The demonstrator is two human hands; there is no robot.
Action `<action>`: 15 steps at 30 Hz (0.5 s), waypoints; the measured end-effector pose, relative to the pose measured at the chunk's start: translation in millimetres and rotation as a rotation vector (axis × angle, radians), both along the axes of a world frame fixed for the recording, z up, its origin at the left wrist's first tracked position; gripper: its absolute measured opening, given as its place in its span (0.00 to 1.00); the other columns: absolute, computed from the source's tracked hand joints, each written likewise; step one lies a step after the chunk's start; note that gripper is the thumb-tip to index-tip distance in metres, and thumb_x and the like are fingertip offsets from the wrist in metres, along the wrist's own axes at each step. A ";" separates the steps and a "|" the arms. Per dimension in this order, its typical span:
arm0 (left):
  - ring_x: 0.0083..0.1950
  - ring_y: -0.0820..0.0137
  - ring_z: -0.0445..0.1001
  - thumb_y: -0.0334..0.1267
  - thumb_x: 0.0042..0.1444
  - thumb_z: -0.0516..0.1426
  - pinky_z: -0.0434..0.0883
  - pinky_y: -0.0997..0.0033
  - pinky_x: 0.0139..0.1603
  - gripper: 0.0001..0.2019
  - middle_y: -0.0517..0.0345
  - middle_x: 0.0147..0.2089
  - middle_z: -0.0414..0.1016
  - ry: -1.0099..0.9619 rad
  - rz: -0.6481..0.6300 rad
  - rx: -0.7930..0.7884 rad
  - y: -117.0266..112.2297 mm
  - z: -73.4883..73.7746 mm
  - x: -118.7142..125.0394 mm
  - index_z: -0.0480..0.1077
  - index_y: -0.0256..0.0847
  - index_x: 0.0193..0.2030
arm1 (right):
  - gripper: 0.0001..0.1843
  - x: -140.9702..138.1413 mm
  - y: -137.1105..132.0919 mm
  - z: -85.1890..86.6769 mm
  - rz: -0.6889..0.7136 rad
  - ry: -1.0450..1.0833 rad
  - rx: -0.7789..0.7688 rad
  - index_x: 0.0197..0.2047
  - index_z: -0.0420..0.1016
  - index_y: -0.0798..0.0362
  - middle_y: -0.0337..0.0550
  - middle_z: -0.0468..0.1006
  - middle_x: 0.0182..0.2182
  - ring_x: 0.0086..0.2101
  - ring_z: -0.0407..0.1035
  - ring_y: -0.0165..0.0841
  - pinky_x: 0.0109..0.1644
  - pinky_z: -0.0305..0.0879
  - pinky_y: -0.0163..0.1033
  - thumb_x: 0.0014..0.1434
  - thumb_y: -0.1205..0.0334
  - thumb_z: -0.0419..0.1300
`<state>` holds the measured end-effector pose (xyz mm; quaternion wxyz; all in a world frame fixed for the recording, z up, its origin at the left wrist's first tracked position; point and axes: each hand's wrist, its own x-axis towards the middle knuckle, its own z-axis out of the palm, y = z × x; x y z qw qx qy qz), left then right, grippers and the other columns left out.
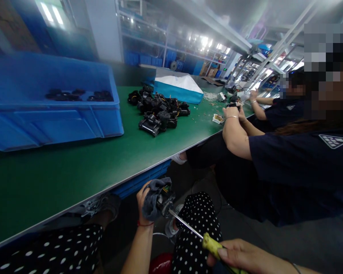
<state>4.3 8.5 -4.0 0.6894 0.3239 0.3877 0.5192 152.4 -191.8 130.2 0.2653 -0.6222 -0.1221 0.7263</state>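
Left hand (144, 201): I'm clasping cloth (151, 203) and part (165, 201).
Right hand (236, 253): I'm gripping screwdriver (210, 243), tip pointing ten o'clock.

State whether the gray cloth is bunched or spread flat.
Bunched: the gray cloth curls around the dark part in the left hand.

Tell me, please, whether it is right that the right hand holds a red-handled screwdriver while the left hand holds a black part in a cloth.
Not quite: the handle is yellow, not red, as the head view shows. The rest is right: the right hand holds the screwdriver, and the left hand holds a black part in a cloth.
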 end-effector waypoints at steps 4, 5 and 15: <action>0.33 0.65 0.73 0.54 0.39 0.66 0.72 0.74 0.36 0.19 0.49 0.30 0.77 0.031 0.025 -0.013 0.3 -5.6 -1.9 0.78 0.36 0.24 | 0.30 2.6 -1.0 -15.7 0.047 -0.063 -0.039 0.42 0.73 0.57 0.26 0.58 0.14 0.13 0.49 0.18 0.14 0.41 0.22 0.52 0.36 0.61; 0.34 0.64 0.73 0.53 0.40 0.66 0.72 0.74 0.36 0.18 0.49 0.30 0.77 0.039 0.023 -0.011 0.8 -6.5 -2.2 0.78 0.36 0.23 | 0.30 2.2 -0.3 -17.2 0.064 -0.081 -0.072 0.43 0.72 0.56 0.26 0.58 0.13 0.12 0.48 0.18 0.13 0.39 0.22 0.53 0.36 0.59; 0.33 0.64 0.72 0.47 0.43 0.63 0.72 0.71 0.35 0.14 0.50 0.28 0.76 0.085 0.026 0.010 4.8 -17.6 -4.8 0.77 0.37 0.22 | 0.11 -10.4 31.5 13.7 0.236 -0.234 -0.277 0.47 0.60 0.53 0.24 0.60 0.11 0.07 0.43 0.19 0.07 0.44 0.20 0.67 0.56 0.46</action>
